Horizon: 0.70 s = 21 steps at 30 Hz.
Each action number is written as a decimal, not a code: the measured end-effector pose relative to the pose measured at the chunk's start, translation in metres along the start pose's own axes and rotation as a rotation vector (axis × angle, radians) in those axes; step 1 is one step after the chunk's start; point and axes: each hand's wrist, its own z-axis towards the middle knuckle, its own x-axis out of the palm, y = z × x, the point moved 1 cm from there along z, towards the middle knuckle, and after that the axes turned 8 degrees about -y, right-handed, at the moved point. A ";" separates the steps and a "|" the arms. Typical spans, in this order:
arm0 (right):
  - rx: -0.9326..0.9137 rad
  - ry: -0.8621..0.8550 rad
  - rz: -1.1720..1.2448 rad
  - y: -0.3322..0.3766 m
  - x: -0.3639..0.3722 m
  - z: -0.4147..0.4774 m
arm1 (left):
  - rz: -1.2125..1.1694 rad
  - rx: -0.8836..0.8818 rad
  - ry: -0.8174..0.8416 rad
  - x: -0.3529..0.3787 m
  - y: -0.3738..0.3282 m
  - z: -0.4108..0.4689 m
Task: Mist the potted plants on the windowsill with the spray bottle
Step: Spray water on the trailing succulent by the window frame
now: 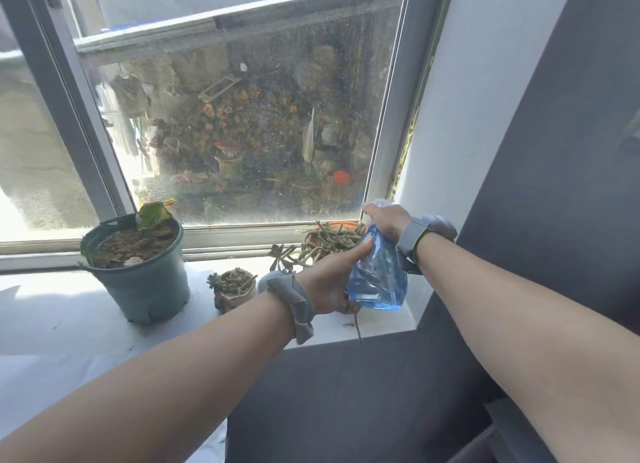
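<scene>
White stone makes up the windowsill (pixel 69 310), and I place everything else by it. Behind it rises the window (pixel 235 123), its glass speckled with droplets and grime. At the sill's left stands the green pot (pixel 145 282), the biggest of the plants, filled with brown soil and one wilted leaf at the back rim. At the sill's right end, against the window frame, sits an orange pot (pixel 341 225) full of thin, trailing green stems. Just in front of that pot I hold the blue spray bottle (pixel 379 279), translucent, tilted, raised off the sill. My left hand (pixel 332 279) cups the bottle's body from the side, thumb pressed along its upper part and fingers curled beneath. My right hand (pixel 388 220) closes over the bottle's top, fingers wrapped around the head so that the nozzle and trigger are hidden; I cannot tell whether the trigger is squeezed. Both wrists wear grey bands. Between the green pot and my left wrist, near the middle of the sill, sits the small brown pot (pixel 235 291) with a tiny succulent.
</scene>
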 end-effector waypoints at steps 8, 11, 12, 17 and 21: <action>-0.100 0.133 -0.160 0.021 0.009 0.003 | -0.081 0.002 -0.029 -0.003 0.001 -0.003; -0.118 0.152 -0.220 0.023 0.013 0.004 | -0.094 0.003 -0.031 -0.004 0.002 -0.004; -0.112 0.141 -0.232 0.023 0.015 0.005 | -0.100 0.007 -0.034 -0.005 0.003 -0.005; -0.053 0.032 -0.197 0.022 0.020 0.011 | -0.107 0.036 -0.037 -0.011 0.001 -0.007; -0.035 0.014 -0.149 0.020 0.022 0.009 | -0.094 0.044 -0.034 -0.014 0.003 -0.010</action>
